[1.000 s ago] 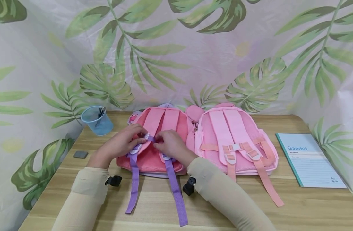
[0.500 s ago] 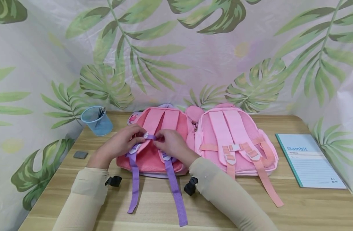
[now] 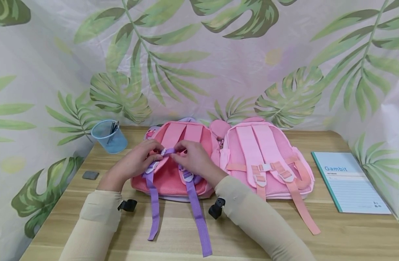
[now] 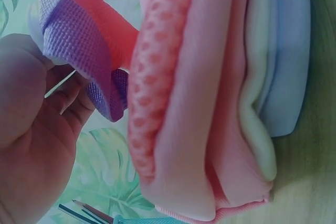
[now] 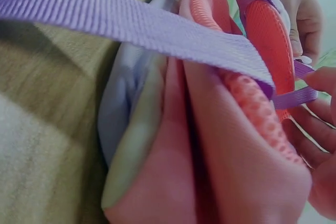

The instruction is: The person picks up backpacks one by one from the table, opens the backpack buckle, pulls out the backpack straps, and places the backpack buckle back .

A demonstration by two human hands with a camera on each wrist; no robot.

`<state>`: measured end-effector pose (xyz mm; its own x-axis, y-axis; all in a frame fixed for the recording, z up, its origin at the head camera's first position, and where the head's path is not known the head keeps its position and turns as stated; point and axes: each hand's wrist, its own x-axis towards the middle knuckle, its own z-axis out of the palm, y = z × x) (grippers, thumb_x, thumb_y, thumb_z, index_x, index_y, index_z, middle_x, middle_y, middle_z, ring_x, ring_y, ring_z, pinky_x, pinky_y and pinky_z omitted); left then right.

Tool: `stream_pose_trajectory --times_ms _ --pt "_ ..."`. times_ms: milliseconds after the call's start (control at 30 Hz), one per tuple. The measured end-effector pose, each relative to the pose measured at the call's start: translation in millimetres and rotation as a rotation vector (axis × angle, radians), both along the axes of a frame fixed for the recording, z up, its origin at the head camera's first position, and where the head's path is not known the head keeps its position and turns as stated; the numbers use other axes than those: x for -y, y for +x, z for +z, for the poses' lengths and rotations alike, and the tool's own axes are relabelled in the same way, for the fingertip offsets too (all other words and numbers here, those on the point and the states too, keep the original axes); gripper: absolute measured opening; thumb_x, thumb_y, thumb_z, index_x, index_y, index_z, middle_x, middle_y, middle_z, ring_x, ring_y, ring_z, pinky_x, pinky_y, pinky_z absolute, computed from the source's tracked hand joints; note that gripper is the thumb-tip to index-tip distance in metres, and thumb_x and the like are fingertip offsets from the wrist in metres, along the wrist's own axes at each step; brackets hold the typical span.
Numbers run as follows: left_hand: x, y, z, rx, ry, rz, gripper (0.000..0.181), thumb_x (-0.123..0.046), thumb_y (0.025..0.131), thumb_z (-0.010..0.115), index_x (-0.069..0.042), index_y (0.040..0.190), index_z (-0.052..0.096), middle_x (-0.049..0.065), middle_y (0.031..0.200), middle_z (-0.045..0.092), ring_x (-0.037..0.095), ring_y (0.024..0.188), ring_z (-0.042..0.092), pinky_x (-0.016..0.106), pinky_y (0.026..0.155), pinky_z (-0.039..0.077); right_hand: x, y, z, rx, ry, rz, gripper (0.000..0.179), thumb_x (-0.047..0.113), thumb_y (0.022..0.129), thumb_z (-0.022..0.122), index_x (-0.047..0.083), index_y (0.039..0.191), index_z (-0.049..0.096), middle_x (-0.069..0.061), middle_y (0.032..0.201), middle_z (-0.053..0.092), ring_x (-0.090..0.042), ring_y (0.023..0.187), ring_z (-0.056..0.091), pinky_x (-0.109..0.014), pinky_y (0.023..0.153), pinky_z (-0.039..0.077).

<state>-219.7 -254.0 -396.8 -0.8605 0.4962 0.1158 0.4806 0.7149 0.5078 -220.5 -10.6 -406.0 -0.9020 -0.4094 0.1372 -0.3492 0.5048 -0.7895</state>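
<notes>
A coral-pink backpack (image 3: 168, 181) lies back side up, its shoulder straps facing up and two purple webbing tails (image 3: 197, 221) trailing over the table edge side. My left hand (image 3: 135, 161) pinches a small white buckle (image 3: 164, 152) by the left shoulder strap. From the other side, my right hand (image 3: 197, 159) pinches the short purple strap (image 3: 169, 152) that runs from this buckle, so it spans the gap between both hands. In the right wrist view the purple strap (image 5: 296, 98) reaches the right thumb and fingers (image 5: 317, 124). The buckle is partly hidden by left fingertips.
Beside it on the right lies a light pink backpack (image 3: 233, 152) with orange straps and a white buckle (image 3: 265, 166) across them. A notebook (image 3: 349, 183) lies far right. At left stand a blue mesh pen cup (image 3: 112, 143) and a small grey block (image 3: 90, 175).
Both hands keep their pinch; the right hand has risen slightly and more purple strap shows between them. The left purple tail's end has swung a little to the right.
</notes>
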Motion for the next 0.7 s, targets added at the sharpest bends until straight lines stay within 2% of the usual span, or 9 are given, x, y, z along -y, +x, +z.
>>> stream_pose_trajectory --times_ms 200,467,600,700 --pt "0.6 -0.6 -2.0 -0.005 0.004 -0.002 0.022 -0.004 0.1 0.074 -0.012 0.121 0.069 0.006 0.119 0.07 0.024 0.11 0.061 0.049 0.1 0.057 -0.8 0.0 5.1 0.026 -0.075 -0.004 0.028 0.029 0.1 0.079 0.01 0.12 0.073 -0.004 0.113 0.075 -0.02 0.112 0.069 -0.039 0.102 0.059" --pt "0.0 0.2 -1.6 -0.047 0.024 -0.019 0.022 -0.003 0.1 0.074 -0.011 0.12 0.069 0.005 0.118 0.07 0.024 0.109 0.062 0.05 0.101 0.057 -5.0 -0.8 7.7 0.103 -0.122 0.012 0.027 0.027 0.099 0.079 0.012 0.12 0.073 -0.004 0.108 0.071 -0.017 0.095 0.061 -0.025 0.084 0.052" --pt "0.3 0.0 -1.6 -0.048 0.024 -0.019 0.023 -0.003 0.1 0.074 -0.011 0.12 0.069 0.005 0.118 0.07 0.024 0.109 0.062 0.05 0.101 0.057 -7.6 -1.2 7.0 0.15 -0.109 0.024 0.027 0.024 0.1 0.077 0.012 0.124 0.07 -0.005 0.105 0.069 -0.018 0.088 0.062 -0.026 0.074 0.052" --pt "0.0 -0.2 -2.0 -0.045 0.025 -0.019 0.023 -0.003 0.1 0.074 -0.011 0.12 0.069 0.005 0.117 0.07 0.024 0.108 0.062 0.05 0.101 0.057 -8.4 -1.2 4.7 0.148 -0.07 0.034 0.027 0.024 0.101 0.076 0.015 0.125 0.069 -0.005 0.099 0.066 -0.018 0.079 0.06 -0.027 0.066 0.05"
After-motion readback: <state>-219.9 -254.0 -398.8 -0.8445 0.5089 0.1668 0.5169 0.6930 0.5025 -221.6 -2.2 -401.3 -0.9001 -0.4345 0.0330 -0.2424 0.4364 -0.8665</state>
